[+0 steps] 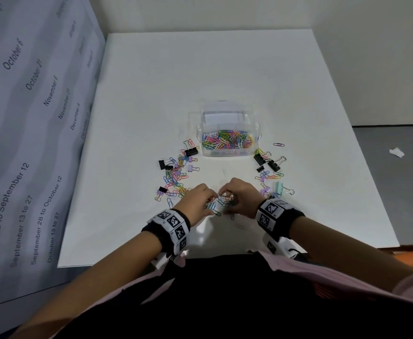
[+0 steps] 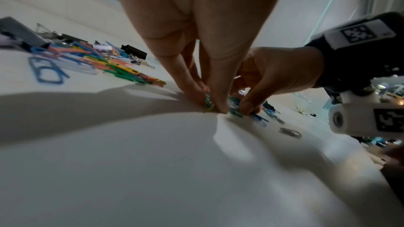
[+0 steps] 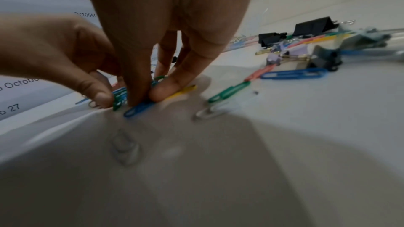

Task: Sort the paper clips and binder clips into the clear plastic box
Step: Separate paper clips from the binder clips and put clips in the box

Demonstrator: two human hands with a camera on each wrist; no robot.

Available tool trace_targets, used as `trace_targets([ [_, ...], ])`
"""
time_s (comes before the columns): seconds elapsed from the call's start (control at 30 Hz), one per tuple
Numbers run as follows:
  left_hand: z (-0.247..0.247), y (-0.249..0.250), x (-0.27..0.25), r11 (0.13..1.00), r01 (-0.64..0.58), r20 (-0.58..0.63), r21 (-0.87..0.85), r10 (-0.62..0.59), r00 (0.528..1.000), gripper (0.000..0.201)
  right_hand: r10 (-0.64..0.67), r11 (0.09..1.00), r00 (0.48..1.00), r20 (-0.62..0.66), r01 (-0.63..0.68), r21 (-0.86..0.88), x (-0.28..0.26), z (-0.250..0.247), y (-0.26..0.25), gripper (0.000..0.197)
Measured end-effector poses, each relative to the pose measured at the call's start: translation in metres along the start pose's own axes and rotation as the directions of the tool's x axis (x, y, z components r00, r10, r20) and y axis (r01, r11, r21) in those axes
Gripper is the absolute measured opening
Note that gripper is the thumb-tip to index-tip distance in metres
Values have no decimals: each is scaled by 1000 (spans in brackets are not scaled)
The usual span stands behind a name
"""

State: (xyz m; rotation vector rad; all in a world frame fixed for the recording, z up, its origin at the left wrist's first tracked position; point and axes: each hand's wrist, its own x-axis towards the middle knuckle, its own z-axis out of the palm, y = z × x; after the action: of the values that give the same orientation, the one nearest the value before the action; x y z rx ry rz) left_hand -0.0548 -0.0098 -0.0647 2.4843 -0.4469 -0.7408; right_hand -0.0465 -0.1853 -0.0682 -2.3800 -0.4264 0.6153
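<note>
A clear plastic box sits mid-table, holding many coloured paper clips. Loose paper clips and binder clips lie in a pile to its left and another to its right. Both hands meet near the table's front over a small bunch of paper clips. My left hand pinches paper clips against the table with fingertips pointing down. My right hand pinches a blue paper clip and others beside it. A green paper clip and a white one lie loose to the right.
A white table carries everything; a printed sheet of dates stands along its left side. A scrap of white paper lies on the grey floor at the right. One clip lies alone right of the box.
</note>
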Motion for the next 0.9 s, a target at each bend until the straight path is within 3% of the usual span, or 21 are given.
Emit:
trace_targets([
  [0.33,-9,3,22,997,-8,3,73,7,1000,35,71,994,996,-52,-74,-74,8,-13,-4,17],
  [0.6,-26,1,30,999,-9,-28,50,10,1000,23,176,984,982,-74,-178,-24,19,-57,-9,19],
  [0.73,-36,0,36,995,28,-53,-99,-34,998,20,174,985,963,-206,-174,18,37,-81,-17,17],
  [0.9,-62,12,48,989,0,-160,-148,-24,987,17,178,984,914,-364,-155,92,55,-98,-22,22],
])
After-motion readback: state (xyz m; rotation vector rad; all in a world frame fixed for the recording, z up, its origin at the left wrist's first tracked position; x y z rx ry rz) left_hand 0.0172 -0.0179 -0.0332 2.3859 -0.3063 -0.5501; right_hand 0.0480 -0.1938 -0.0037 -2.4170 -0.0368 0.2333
